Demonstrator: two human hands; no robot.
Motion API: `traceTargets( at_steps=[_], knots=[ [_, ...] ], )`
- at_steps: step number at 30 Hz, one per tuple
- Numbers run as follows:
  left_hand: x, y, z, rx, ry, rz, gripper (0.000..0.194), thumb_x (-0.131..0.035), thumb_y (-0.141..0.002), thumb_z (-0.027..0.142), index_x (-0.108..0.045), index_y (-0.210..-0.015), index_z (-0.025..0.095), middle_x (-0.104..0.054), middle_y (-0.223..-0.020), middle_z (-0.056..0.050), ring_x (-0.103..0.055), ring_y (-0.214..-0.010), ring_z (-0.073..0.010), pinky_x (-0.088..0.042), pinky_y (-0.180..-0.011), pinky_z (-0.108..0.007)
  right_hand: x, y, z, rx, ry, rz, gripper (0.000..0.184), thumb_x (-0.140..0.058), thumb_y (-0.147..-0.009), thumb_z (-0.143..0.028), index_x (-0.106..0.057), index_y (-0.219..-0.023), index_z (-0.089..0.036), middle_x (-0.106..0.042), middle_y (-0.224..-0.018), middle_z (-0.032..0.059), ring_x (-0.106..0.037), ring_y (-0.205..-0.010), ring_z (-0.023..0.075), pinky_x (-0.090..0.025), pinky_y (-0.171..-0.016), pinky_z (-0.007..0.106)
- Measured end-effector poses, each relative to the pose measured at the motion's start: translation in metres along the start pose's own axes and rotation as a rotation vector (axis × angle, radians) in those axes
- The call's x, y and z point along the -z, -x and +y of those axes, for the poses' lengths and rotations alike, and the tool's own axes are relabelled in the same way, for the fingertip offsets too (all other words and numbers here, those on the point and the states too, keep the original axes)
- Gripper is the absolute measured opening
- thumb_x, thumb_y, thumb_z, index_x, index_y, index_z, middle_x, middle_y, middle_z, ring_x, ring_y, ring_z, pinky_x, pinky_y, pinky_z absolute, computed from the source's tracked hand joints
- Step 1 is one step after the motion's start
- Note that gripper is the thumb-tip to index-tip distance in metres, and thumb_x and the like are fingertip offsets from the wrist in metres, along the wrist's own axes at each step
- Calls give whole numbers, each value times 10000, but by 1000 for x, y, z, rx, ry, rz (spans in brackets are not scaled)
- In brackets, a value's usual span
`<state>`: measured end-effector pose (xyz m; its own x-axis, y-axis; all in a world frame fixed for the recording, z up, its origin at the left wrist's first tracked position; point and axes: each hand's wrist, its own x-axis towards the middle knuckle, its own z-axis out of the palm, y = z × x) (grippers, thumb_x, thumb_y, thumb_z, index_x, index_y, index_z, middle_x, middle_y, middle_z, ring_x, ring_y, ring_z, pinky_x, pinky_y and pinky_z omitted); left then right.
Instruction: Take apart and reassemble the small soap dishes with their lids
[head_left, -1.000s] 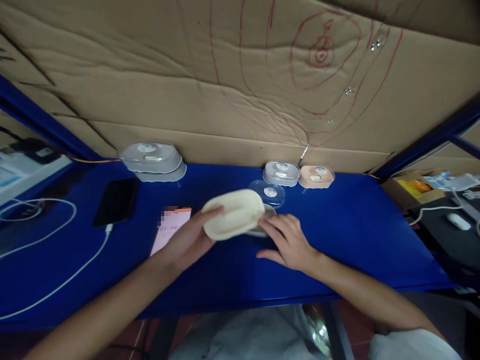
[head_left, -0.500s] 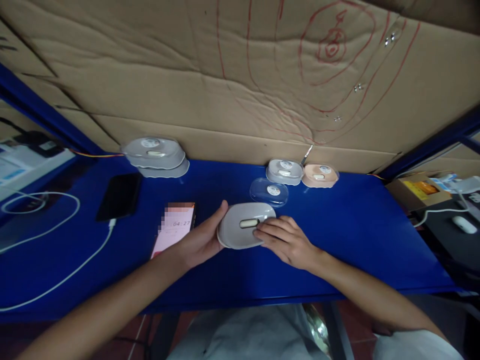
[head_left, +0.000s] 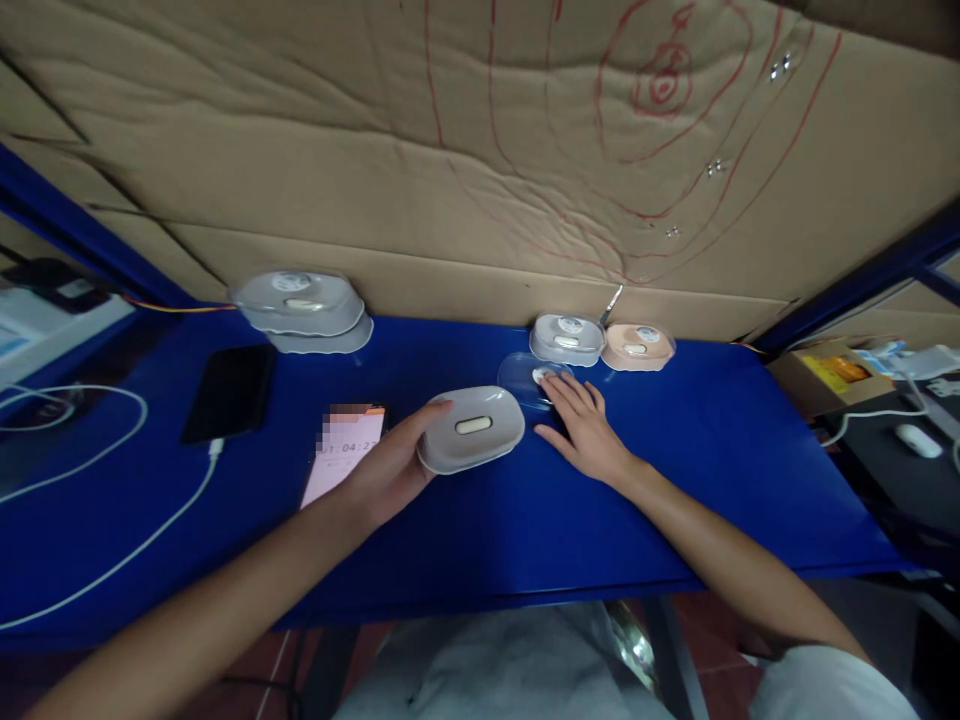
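Note:
My left hand (head_left: 401, 450) grips the left end of a grey oval plastic box (head_left: 499, 440), held tilted above the table. A cream, pill-shaped piece (head_left: 473, 425) sits in the slot at the middle of its top. Fingers spread, my right hand (head_left: 589, 425) reaches over a clear oval lid (head_left: 517, 380) with a round white sticker. Its fingertips overlap the lid's right side; whether they touch it I cannot tell. Just behind the lid stand a grey box (head_left: 555, 350) and a peach box (head_left: 645, 358), both with clear covers.
Stacked grey boxes (head_left: 322, 315) stand at the back left. A dark phone (head_left: 229, 395) on a white cable and a lit phone (head_left: 337, 455) lie on the blue table (head_left: 675, 520). A thin blade-like tool (head_left: 613, 302) leans by the cardboard wall (head_left: 337, 180).
My right hand has left the grey box's top and moved up and right to the clear lid, its fingers opening. My left hand has shifted the box slightly left and up.

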<state>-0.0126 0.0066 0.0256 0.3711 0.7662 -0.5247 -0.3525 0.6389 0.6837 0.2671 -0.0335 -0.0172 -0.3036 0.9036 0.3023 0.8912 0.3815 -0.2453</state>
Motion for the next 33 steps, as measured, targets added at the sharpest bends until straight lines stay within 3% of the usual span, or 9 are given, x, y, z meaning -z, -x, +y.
traceTargets(
  at_steps=[2,4,8,11,15,21,27,33],
  knots=[
    [1,0,3,60,-33,-7,217,-676,-982,261,-776,-1143,155,-834,-1021,-71,-763,-846,-195,-602,-731,-254,-3,0,3,-31,18,5,646,-565,-1022,-565,-439,-1562,-234,-584,-1453,169,-474,-1433,366,-250,-1229,657],
    [1,1,2,150,-86,-80,277,-681,-993,337,-779,-1150,131,-832,-1044,-96,-764,-870,-210,-603,-771,-274,-3,2,4,-43,-10,33,606,-599,-1002,-569,-514,-1497,-230,-596,-1361,173,-519,-1373,363,-322,-1196,645],
    [1,2,-9,260,-108,-177,406,-664,-995,493,-779,-1154,137,-831,-1034,-102,-757,-856,-206,-588,-793,-284,1,7,-4,-51,-254,159,496,-465,-1079,-491,-472,-1519,-261,-541,-1400,160,-528,-1374,311,-469,-1133,538],
    [2,-2,-16,241,-59,-214,492,-609,-999,585,-780,-1157,152,-829,-1032,-94,-749,-873,-205,-567,-800,-282,6,13,-21,144,-372,124,546,-406,-1096,-493,-367,-1593,-269,-490,-1482,159,-480,-1432,307,-465,-1167,534],
    [7,-6,-22,178,-82,-316,601,-590,-959,688,-781,-1166,157,-815,-1099,-109,-734,-937,-233,-542,-807,-296,8,20,-43,445,-232,21,603,-599,-1030,-472,-441,-1556,-223,-499,-1485,170,-393,-1495,348,-432,-1201,569],
    [4,0,-23,82,-140,-352,558,-639,-942,666,-751,-1249,215,-804,-1131,-89,-720,-1008,-254,-524,-862,-327,9,21,-50,511,-85,136,500,-647,-1008,-459,-579,-1435,-209,-587,-1379,142,-450,-1441,332,-384,-1235,593],
    [3,5,-24,53,-196,-308,596,-565,-962,709,-744,-1260,225,-798,-1113,-75,-709,-981,-243,-508,-827,-324,11,20,-47,580,-34,159,453,-697,-981,-459,-637,-1375,-245,-638,-1315,109,-476,-1405,308,-400,-1225,576],
    [-3,8,-25,3,-227,-256,567,-606,-943,699,-772,-1190,216,-803,-1032,-54,-695,-913,-222,-502,-798,-309,7,21,-46,605,-10,210,442,-751,-941,-445,-672,-1324,-238,-639,-1294,106,-484,-1391,308,-388,-1230,569]
  ],
)
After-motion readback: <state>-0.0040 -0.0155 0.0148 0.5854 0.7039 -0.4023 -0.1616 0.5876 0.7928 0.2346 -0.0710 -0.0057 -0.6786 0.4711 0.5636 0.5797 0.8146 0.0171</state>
